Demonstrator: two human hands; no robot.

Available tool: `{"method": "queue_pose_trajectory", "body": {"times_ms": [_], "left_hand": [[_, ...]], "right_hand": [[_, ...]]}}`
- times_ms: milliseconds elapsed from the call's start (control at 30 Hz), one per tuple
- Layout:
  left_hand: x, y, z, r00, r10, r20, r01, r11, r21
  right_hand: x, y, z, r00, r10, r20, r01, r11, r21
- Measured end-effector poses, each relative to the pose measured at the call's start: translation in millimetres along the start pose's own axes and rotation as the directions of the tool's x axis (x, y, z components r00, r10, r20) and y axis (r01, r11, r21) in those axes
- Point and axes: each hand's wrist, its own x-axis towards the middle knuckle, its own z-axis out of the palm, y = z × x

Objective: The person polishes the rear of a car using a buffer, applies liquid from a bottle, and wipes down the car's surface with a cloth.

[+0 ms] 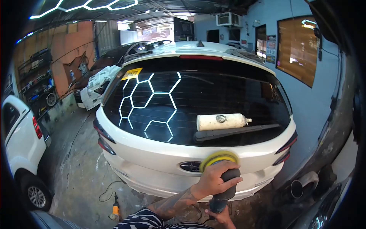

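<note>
A dark polisher [224, 196] with a yellow foam pad [220, 155] is held against the white car's tailgate [152, 155], just right of the oval emblem [190, 166]. My left hand [218, 178] wraps over the polisher's head, fingers closed around it. Lower down, my right hand [223, 218] grips the rear end of its body; part of that hand is cut off by the frame edge. On the rear window a cream squeeze bottle [221, 121] lies sideways, resting along the wiper [234, 132].
An orange power tool [115, 210] with a cord lies on the concrete floor [82, 164]. Another white vehicle [23, 137] stands at left. Several pipe-like dark parts and a muffler-shaped piece [304, 185] sit by the blue wall [305, 103] at right.
</note>
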Motion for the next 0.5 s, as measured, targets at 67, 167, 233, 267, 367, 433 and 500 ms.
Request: {"method": "queue_pose_trajectory", "body": {"times_ms": [67, 167, 233, 267, 367, 433, 500], "left_hand": [[-13.5, 2.2, -11.7, 0.968, 0.045, -0.245, -0.06, 0.997, -0.052], [-75.2, -7.8, -40.3, 0.888, 0.118, -0.444, -0.061, 0.988, 0.14], [-139.1, -22.1, -54.5, 0.887, -0.235, -0.398, 0.269, 0.963, 0.031], [-155.5, -25.7, -58.6, 0.882, -0.236, -0.408, 0.277, 0.96, 0.044], [-203.7, -43.1, -65.2, 0.591, -0.807, -0.004, 0.744, 0.546, -0.385], [-229.8, -71.2, -53.6, 0.603, -0.787, 0.131, 0.657, 0.396, -0.641], [-235.7, -77.1, -56.0, 0.679, -0.717, 0.159, 0.575, 0.384, -0.723]], "right_hand": [[2.9, -26.9, 19.4, 0.997, -0.076, 0.001, 0.076, 0.996, 0.034], [12.9, -24.0, 28.7, 0.996, -0.084, -0.024, 0.084, 0.996, 0.019], [12.3, -29.5, 40.1, 0.996, -0.081, -0.024, 0.082, 0.996, 0.033], [8.6, -28.4, 48.6, 0.997, -0.059, -0.057, 0.063, 0.996, 0.065], [24.9, -8.1, 56.5, 0.997, -0.062, 0.043, 0.065, 0.995, -0.081], [25.0, -8.5, 70.3, 0.99, -0.045, 0.134, 0.069, 0.981, -0.18], [22.8, -4.4, 90.3, 0.956, -0.114, 0.271, 0.159, 0.976, -0.149]]}}
